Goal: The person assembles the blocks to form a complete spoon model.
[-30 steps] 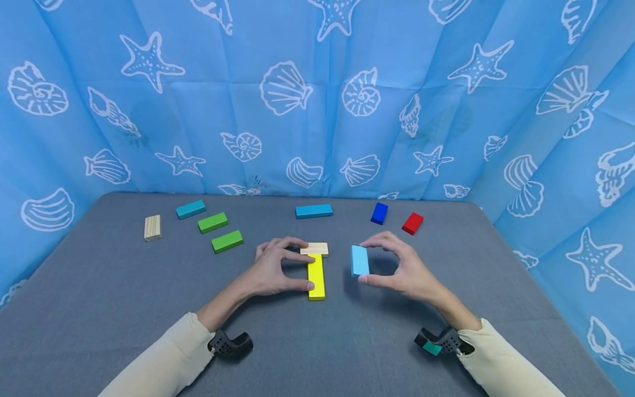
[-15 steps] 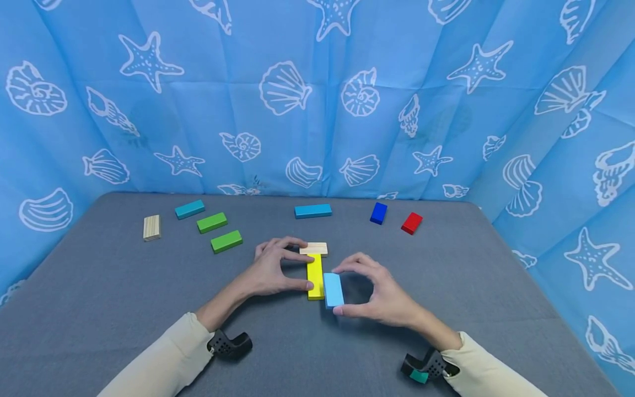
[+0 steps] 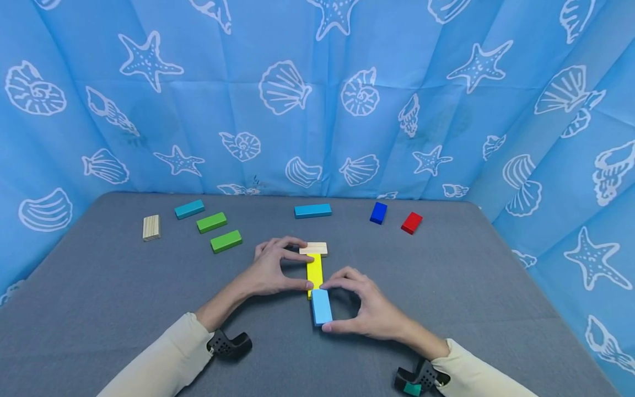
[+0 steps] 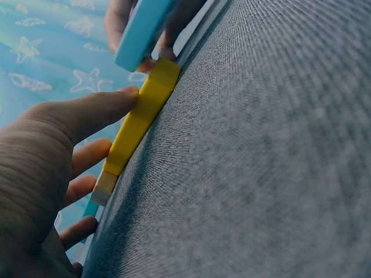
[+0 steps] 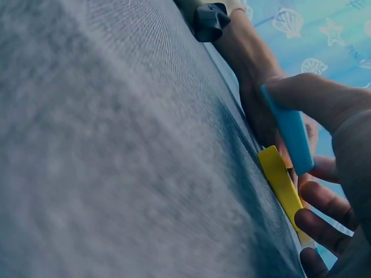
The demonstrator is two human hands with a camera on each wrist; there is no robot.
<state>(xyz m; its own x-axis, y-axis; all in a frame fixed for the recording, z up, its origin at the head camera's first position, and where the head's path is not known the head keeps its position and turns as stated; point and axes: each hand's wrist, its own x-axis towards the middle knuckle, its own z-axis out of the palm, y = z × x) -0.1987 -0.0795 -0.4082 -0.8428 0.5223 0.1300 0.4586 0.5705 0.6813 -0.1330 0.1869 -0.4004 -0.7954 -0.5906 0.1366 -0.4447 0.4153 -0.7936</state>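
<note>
Pinching the light-blue block (image 3: 321,307) above the bench (image 3: 124,309)

With the right grip (image 3: 375,309), holding the light-blue block by its ends, with thumb at the near end and fingertip at the far one; raised off the bench, in its middle, and overlapping the near end of the yellow block (image 3: 315,270) in the head view (touching or apart, impossible to tell).

With the left grip (image 3: 269,270), spread wide, resting thumb and fingertip on the yellow block, also reaching the wood block (image 3: 317,247) set crosswise at its far end.

Towards the far left corner, strewn with a teal block (image 3: 189,209), a far green block (image 3: 211,222), a near green block (image 3: 226,241) and a second wood block (image 3: 151,227). Near the middle of the far edge, occupied by a mid-blue block (image 3: 313,211). Towards the far right corner, dotted with a dark-blue block (image 3: 378,213) and a red block (image 3: 412,223). Beyond the far edge, hung with a shell-patterned curtain (image 3: 218,110).
</note>
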